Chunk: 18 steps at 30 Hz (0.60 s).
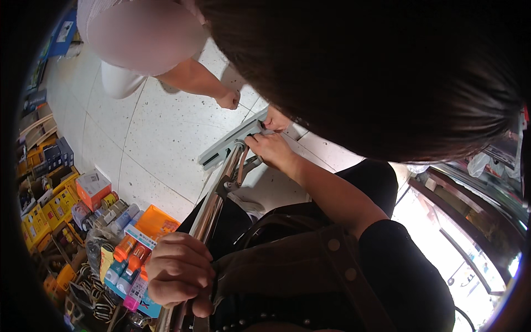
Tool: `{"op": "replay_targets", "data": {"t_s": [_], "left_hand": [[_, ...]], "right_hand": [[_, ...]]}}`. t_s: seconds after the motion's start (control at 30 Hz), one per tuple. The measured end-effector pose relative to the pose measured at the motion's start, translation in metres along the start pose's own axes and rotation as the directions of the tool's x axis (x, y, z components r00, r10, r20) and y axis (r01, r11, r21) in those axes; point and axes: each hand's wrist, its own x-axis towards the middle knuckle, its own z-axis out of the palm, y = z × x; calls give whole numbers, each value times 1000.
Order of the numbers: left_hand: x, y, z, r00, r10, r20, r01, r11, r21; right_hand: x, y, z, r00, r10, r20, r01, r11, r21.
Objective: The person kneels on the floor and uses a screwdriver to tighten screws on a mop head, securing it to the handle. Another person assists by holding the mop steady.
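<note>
A mop runs diagonally across my front, with a shiny metal pole (207, 213) and a long grey head (221, 148) with dark slots. Low on the left, my left hand (181, 271) is closed around the pole. My right hand (270, 148) has its fingers bent against the mop head, close to where the pole joins it; the fingertips are partly hidden. A linkage (249, 166) sits by that joint. Just beyond, another person's hand (275, 119) touches the far end of the head. A second person's closed hand (228, 99) hovers nearby, apart from the mop.
Dark hair (359, 83) of someone leaning in covers the upper right. A person in a pale top (144, 36) crouches at upper left on the tiled floor (160, 127). Boxed goods, an orange-white box (94, 188) and orange-capped bottles (126, 248) crowd the left. Bright doorway light comes from the right.
</note>
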Motion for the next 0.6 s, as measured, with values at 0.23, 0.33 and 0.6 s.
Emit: {"op": "replay_targets", "data": {"t_s": [0.23,0.33,0.6], "left_hand": [[-4,8,-8,1000,-26,10,26,998,51],[-3,7,-7,1000,-30,5,30,998,47],[-2,6,-5,1000,-23,7,22,999,34]], "right_hand": [[20,-55,-32,972,-69,226,134,949,-287],[22,-53,-35,962,-83,259,162,941,-299],[19,-45,-26,972,-95,214,159,938,-309]]}}
